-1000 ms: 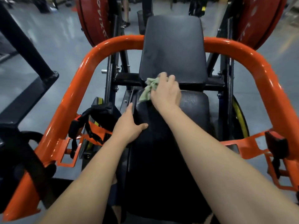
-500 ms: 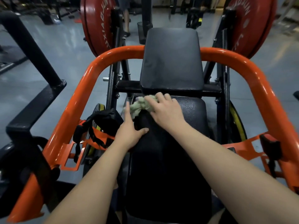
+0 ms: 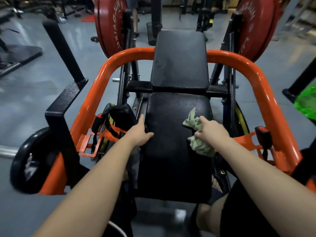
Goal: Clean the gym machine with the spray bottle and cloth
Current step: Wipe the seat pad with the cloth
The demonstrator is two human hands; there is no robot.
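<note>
**Gym machine, seat pad under wipe: items and changes**

Hands, 2. The left hand lies with its fingers straight along the left edge of the long seat pad, thumb spread on the top face, holding nothing. The right hand has its fingers curled round a bunched pale-green cloth, which sits against the pad's right side, just below a patch of fine droplets.

Pads, 2, black: the seat pad and a shorter upper pad just beyond it.

Orange tubular frame, 1, curving round both pads.

Red weight plates, 2: far left and far right. Black plate, 1, low left.

Strap buckles, 2: left, right.

Bright green object, 1, at the right edge, too blurred to name.

Changes: half a second ago the cloth was at the pad's far left corner, just beside the left hand. It is now across on the right side and nearer the person. The left hand has kept its place.
</note>
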